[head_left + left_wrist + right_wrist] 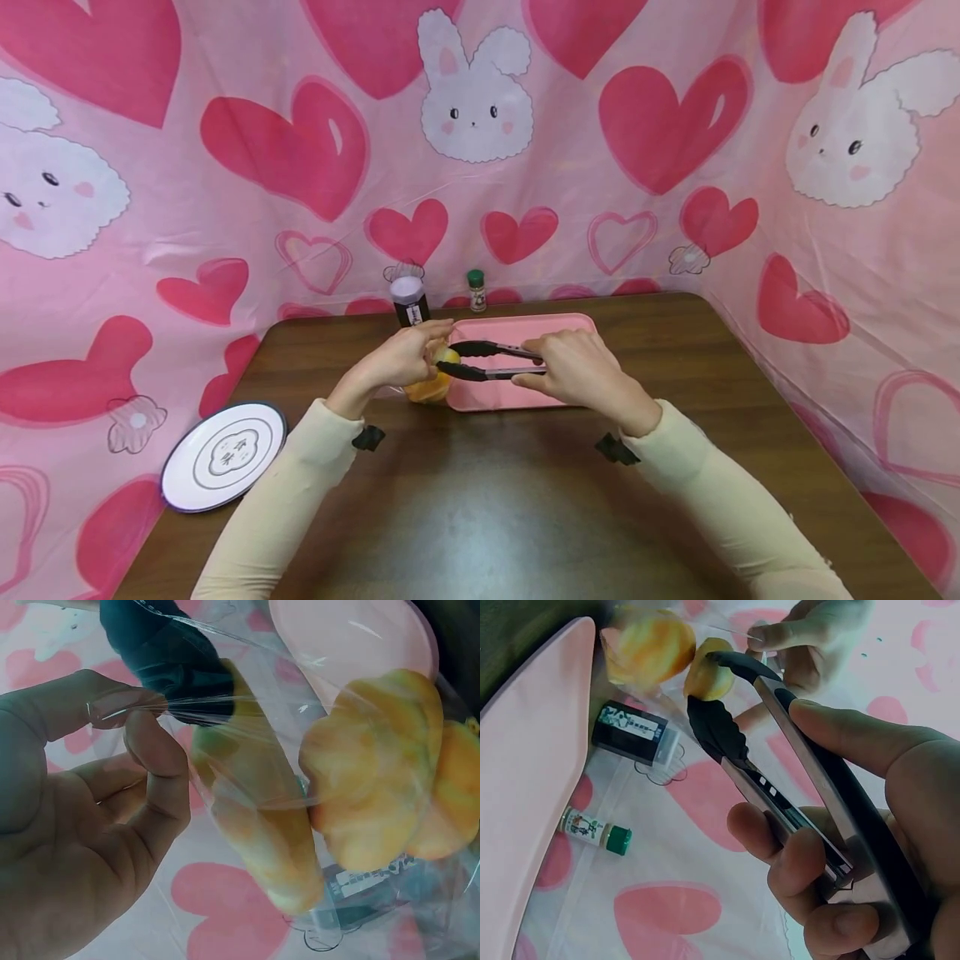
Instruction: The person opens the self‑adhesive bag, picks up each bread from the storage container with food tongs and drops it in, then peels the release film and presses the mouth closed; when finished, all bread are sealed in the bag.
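Observation:
My left hand [401, 358] pinches the edge of a clear plastic bag [465, 877] between thumb and finger, shown close up in the left wrist view. Golden bread rolls [367, 772] show through the film. In my right hand [577, 367] is a pair of tongs [802, 750] with black tips, held from the side. Those tips are closed around one yellow-brown bread piece [709, 675] at the bag. Film crosses in front of the piece; how far inside the bag it sits, I cannot tell.
A pink tray [517, 392] lies under the tongs. Behind it stand a dark jar with a pale lid [410, 304] and a small green-capped shaker [477, 293]. A white plate with a dark rim [187, 475] lies at the table's left edge.

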A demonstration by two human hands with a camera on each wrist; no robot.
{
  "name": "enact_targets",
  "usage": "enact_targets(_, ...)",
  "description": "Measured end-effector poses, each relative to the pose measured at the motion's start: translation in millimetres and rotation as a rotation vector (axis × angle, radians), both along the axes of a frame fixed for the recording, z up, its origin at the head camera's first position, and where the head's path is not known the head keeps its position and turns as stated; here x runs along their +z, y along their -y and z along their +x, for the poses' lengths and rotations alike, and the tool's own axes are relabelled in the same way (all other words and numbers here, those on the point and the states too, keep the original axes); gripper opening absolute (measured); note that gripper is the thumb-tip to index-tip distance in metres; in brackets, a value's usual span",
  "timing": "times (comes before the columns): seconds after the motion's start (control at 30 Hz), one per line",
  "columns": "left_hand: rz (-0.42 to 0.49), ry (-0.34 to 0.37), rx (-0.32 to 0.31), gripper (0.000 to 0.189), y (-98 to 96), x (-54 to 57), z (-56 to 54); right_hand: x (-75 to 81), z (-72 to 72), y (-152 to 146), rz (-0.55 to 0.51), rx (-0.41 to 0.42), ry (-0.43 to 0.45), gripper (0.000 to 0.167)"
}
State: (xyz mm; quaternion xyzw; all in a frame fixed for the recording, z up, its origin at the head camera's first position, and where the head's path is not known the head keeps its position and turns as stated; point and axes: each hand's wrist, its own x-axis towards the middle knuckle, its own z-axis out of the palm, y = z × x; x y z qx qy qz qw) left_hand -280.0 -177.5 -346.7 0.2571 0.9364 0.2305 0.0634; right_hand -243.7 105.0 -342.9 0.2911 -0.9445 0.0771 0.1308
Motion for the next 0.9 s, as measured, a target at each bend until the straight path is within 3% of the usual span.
enact_targets(0.23, -0.005, 0.008, 0.007, 0.077, 0.4, -0.2, -0.4, 0.3, 1.0, 1.6, 0.007, 0.014, -0.041, 0.04)
enact_targets(0.43, 0.007, 0.013, 0.014, 0.079, 0.4, -2.3, -0.6, 0.6, 0.2, 3.3, 0.006, 0.006, -0.056, 0.034)
enact_targets(0.7, 0.063, 0.074, -0.008, 0.078, -1.2, -2.6, 0.5, -1.5, -1.2, 7.7, 0.012, -0.01, -0.04, 0.032)
enact_targets(0.9, 0.07, 0.084, 0.0, 0.078, -0.1, -2.8, 0.1, -2.3, 0.1, 9.8, 0.055, 0.013, -0.112, 0.033)
